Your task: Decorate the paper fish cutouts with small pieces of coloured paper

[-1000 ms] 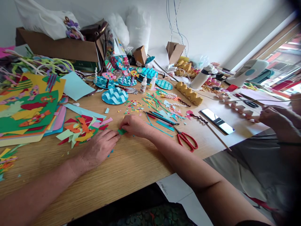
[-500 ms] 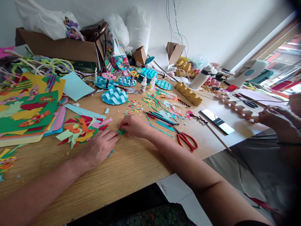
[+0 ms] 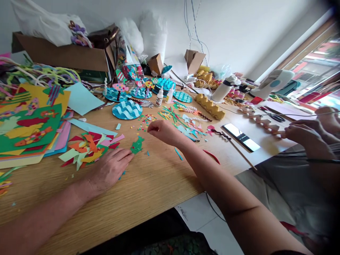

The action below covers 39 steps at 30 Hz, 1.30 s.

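My left hand (image 3: pixel 113 166) lies flat on the table, its fingertips on the edge of a small green paper cut-out (image 3: pixel 137 145). The cut-out's near end is hidden under the fingers, and a bit of blue paper (image 3: pixel 122 174) shows beside the hand. Above the table to the right hovers my right hand (image 3: pixel 164 131), thumb and fingertips pinched together. Whether a tiny piece is in the pinch cannot be made out. Just beyond it is a scatter of coloured paper dots (image 3: pixel 147 119). Red-handled scissors (image 3: pixel 211 156) are mostly covered by my right forearm.
Paper scraps (image 3: pixel 89 147) and stacked coloured sheets (image 3: pixel 26 138) are at left. Behind stand glue bottles (image 3: pixel 159 96) and a blue wavy disc (image 3: pixel 127 110). A phone (image 3: pixel 240 137) and stick (image 3: pixel 243 154) lie at right, near another person's hands (image 3: pixel 305 132).
My right hand has lifted off the green cut-out and moved right, uncovering more of it. My left hand stays on it. The view has shifted slightly.
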Available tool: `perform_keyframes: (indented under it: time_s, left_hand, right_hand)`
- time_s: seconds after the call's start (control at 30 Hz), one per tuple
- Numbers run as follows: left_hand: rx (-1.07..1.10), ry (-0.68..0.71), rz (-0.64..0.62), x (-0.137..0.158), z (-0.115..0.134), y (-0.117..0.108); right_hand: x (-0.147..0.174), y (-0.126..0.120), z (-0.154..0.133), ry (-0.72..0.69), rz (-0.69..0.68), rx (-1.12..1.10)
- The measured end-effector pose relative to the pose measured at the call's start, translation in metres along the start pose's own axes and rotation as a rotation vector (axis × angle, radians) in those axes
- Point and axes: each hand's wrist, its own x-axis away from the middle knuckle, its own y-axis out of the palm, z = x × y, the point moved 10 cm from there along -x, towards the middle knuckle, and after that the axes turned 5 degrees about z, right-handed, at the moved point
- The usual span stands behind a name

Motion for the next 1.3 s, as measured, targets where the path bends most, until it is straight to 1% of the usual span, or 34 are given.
perform_keyframes:
  time_s: [0.07, 0.2, 0.3, 0.4, 0.53, 0.73, 0.87, 0.93, 1.03, 1.2, 1.3]
  left_hand:
    - [0.001, -0.003, 0.005, 0.000, 0.000, 0.000]
    - [-0.006, -0.015, -0.016, 0.000, -0.001, 0.001]
    - [-0.028, -0.014, -0.036, 0.000, 0.000, 0.003]
    - [-0.038, -0.018, -0.046, 0.001, -0.001, 0.004]
    - [-0.048, -0.024, -0.051, -0.001, -0.001, 0.004]
    - [-0.052, -0.013, -0.036, -0.001, 0.000, 0.002]
    - [-0.023, -0.029, -0.050, -0.001, -0.001, 0.003]
    - [-0.006, -0.030, -0.047, -0.001, -0.001, 0.002]
    - [0.001, -0.001, -0.016, -0.002, 0.002, -0.001]
    - [-0.037, 0.021, 0.019, 0.000, 0.002, -0.002]
    - [-0.031, 0.025, 0.013, 0.002, 0.001, 0.001]
  right_hand:
    - [0.003, 0.011, -0.008, -0.040, -0.070, 0.028]
    - [0.008, 0.038, -0.032, -0.151, -0.189, 0.088]
    - [0.007, 0.051, -0.042, -0.170, -0.263, 0.141]
    - [0.006, 0.061, -0.045, -0.168, -0.335, 0.165]
    - [0.003, 0.067, -0.045, -0.173, -0.344, 0.206]
    - [0.000, 0.069, -0.043, -0.136, -0.354, 0.237]
    - [-0.003, 0.061, -0.045, -0.140, -0.310, 0.212]
    - [-0.005, 0.053, -0.042, -0.138, -0.269, 0.198]
    - [-0.011, 0.031, -0.034, -0.119, -0.166, 0.153]
    - [-0.012, -0.018, -0.004, 0.017, 0.033, 0.119]
    - [-0.008, -0.030, 0.016, 0.098, 0.096, 0.166]
